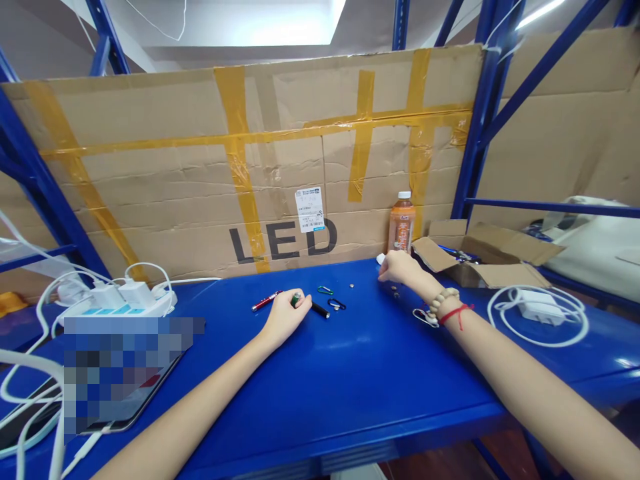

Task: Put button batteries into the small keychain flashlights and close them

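My left hand (286, 316) is closed around a small green metal tube (295, 300), whose end shows above the fingers. Beside it on the blue table lie a slim red tube (267, 301) and a black tube (321, 309). Just to the right are a green carabiner (325, 291) and a black carabiner (337, 304). My right hand (401, 268) is lowered near the bottle, its fingers bent together; anything between them is hidden. Under its wrist side are tiny metal pieces (395, 291), and a silver clip (424, 318) lies near the bracelet.
A bottle of orange drink (401, 223) stands by the cardboard wall (190, 200). Right of it sit an open carton (480, 270) and a coiled white cable with charger (540, 310). At left are a power strip (120, 307), a tablet (150, 383) and white cables.
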Tool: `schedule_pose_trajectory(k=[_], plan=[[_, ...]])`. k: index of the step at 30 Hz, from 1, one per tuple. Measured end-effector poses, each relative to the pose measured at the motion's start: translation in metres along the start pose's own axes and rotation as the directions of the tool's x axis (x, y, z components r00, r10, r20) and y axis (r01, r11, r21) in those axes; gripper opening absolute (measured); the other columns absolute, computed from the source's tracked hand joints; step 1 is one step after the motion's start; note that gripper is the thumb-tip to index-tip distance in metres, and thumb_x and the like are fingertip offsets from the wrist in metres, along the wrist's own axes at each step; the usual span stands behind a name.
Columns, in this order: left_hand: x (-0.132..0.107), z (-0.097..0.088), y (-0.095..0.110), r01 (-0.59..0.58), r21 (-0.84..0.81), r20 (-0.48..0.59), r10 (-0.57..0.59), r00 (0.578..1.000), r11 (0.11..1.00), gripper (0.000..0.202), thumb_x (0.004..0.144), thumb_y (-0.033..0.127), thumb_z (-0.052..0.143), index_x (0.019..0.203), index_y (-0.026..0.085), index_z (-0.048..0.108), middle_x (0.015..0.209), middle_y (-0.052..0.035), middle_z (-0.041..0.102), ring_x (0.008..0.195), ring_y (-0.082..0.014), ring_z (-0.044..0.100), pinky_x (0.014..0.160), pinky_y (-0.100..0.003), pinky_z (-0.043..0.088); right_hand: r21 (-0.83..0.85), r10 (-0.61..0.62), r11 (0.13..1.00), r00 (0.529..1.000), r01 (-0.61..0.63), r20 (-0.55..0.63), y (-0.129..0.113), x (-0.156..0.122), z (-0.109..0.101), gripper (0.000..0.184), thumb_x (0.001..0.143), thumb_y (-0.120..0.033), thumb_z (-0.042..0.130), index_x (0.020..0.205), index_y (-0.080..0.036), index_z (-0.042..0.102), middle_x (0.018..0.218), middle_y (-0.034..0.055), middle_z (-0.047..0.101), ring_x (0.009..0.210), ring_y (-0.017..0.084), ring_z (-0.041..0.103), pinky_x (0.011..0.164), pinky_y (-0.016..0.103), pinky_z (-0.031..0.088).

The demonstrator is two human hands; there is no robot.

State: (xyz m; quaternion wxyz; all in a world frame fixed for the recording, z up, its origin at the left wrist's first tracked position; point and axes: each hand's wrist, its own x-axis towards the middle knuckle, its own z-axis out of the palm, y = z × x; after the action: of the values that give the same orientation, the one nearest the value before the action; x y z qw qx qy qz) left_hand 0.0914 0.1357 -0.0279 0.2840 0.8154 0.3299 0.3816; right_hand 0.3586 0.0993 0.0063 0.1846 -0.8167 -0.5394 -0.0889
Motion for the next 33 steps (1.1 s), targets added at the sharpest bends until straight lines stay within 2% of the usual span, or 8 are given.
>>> schedule_pose_trajectory(k=[4,6,8,12,15,20,29,33], plan=[[-0.002,0.0,0.004,-0.044,0.023,0.001,0.044,0.999,0.999,0.026,0.072,0.026,0.045,0.057,0.019,0.025,0.055,0.0063,0.029,0.054,-0.0089,0.03,0.055,-0.021,0.027,0.249,-0.213,0.941,0.972,0.231,-0.096,-0.031,-0.011,-0.012,0.017,0.068,-0.026,0.064,0.081,-0.017,0.072,0.079,0.0048,0.071,0.075,0.016,0.064,0.066,0.023,0.048],[-0.002,0.001,0.004,-0.053,0.032,0.031,0.052,0.998,0.998,0.022,0.071,0.025,0.045,0.06,0.019,0.027,0.057,0.0062,0.033,0.055,-0.0093,0.033,0.056,-0.021,0.029,0.506,-0.403,0.752,0.902,0.422,-0.154,-0.049,-0.02,-0.013,0.022,0.071,-0.032,0.063,0.083,-0.016,0.071,0.077,0.0043,0.071,0.069,0.014,0.064,0.063,0.022,0.048],[-0.001,0.003,0.002,-0.067,0.027,0.056,0.066,0.996,0.997,0.019,0.071,0.023,0.045,0.062,0.02,0.028,0.058,0.0062,0.035,0.056,-0.0094,0.035,0.056,-0.021,0.031,0.638,-0.521,0.573,0.829,0.515,-0.202,-0.066,-0.031,-0.01,0.024,0.069,-0.035,0.065,0.082,-0.016,0.071,0.079,0.0039,0.071,0.066,0.014,0.063,0.058,0.022,0.047],[0.0,0.005,-0.005,-0.125,0.015,0.086,0.123,0.989,0.992,0.013,0.07,0.018,0.046,0.067,0.019,0.033,0.059,0.0065,0.038,0.056,-0.0094,0.038,0.057,-0.021,0.034,0.703,-0.558,0.419,0.774,0.574,-0.299,-0.091,-0.051,0.004,0.017,0.07,-0.031,0.065,0.078,-0.017,0.071,0.076,0.0031,0.07,0.067,0.013,0.062,0.054,0.021,0.043],[-0.001,0.006,-0.008,-0.166,0.02,0.128,0.162,0.978,0.986,0.008,0.072,0.018,0.046,0.077,0.018,0.041,0.064,0.0045,0.046,0.06,-0.0109,0.045,0.059,-0.023,0.037,0.709,-0.528,0.405,0.781,0.577,-0.334,-0.099,-0.06,0.012,0.013,0.07,-0.029,0.066,0.077,-0.019,0.071,0.074,0.0027,0.07,0.068,0.013,0.061,0.053,0.021,0.042],[-0.003,0.008,-0.008,-0.225,0.082,0.171,0.208,0.963,0.971,0.02,0.072,0.021,0.049,0.09,0.017,0.041,0.065,0.0032,0.051,0.06,-0.0126,0.05,0.059,-0.024,0.039,0.691,-0.477,0.427,0.794,0.583,-0.376,-0.101,-0.063,0.015,0.008,0.068,-0.026,0.069,0.072,-0.019,0.071,0.074,0.0031,0.07,0.07,0.014,0.06,0.057,0.023,0.044],[-0.002,0.008,-0.01,-0.214,0.045,0.138,0.206,0.969,0.976,0.013,0.073,0.02,0.048,0.078,0.02,0.035,0.064,0.0055,0.046,0.058,-0.0105,0.047,0.058,-0.023,0.038,0.725,-0.528,0.387,0.782,0.569,-0.332,-0.099,-0.062,0.013,0.014,0.075,-0.027,0.061,0.074,-0.018,0.071,0.083,0.004,0.068,0.074,0.013,0.061,0.06,0.022,0.044],[-0.003,0.006,-0.004,-0.171,-0.007,0.104,0.171,0.98,0.985,0.014,0.073,0.018,0.044,0.072,0.021,0.03,0.063,0.0064,0.042,0.057,-0.0089,0.042,0.06,-0.022,0.036,0.662,-0.569,0.536,0.803,0.524,-0.175,-0.086,-0.049,0.008,0.019,0.075,-0.031,0.061,0.084,-0.018,0.07,0.076,0.0022,0.069,0.064,0.012,0.06,0.055,0.021,0.042]])
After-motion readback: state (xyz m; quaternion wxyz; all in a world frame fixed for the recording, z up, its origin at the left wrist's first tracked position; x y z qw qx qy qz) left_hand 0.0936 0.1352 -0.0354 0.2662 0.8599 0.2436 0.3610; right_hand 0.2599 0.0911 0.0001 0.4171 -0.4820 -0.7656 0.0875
